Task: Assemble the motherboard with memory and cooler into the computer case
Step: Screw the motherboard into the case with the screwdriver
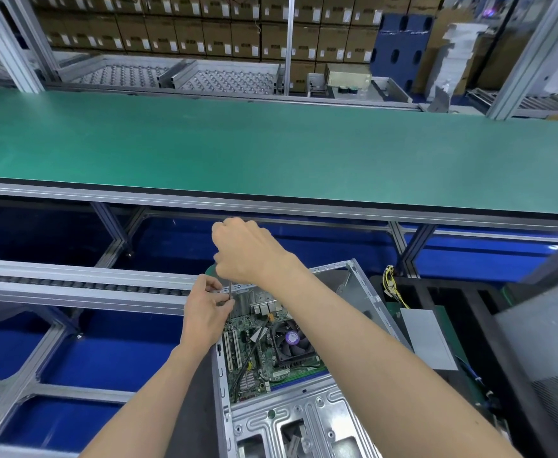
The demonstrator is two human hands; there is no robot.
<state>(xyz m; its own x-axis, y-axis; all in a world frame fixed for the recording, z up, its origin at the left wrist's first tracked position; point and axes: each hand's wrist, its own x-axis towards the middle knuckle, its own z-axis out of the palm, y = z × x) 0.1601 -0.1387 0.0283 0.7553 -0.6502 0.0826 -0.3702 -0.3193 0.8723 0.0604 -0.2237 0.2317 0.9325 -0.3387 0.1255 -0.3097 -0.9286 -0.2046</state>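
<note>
Already seated in the case (290,421), lower centre of the frame, the motherboard (254,345) lies flat with its cooler (292,340) fan-up on the right side of the board and white slots (233,350) along its left edge. The board looks light but brittle, a thin stiff panel crowded with small parts, best handled by its bare edges or steadied through the cooler's frame, never by the fan blades or the slots. The sheet-metal case appears rigid and heavier, its cut rims likely sharp to bare skin.

Above the board's far left corner, the right hand (244,249) is closed round the green handle of a screwdriver (229,292), whose thin shaft drops toward the board. The left hand (204,312) pinches that shaft near its tip, guiding it. Whether a screw sits under the tip cannot be made out.

Yellow cables (390,285) hang just right of the case. Beyond stretches the green table (271,150), with stacked cartons (171,31) across the top of the frame.
</note>
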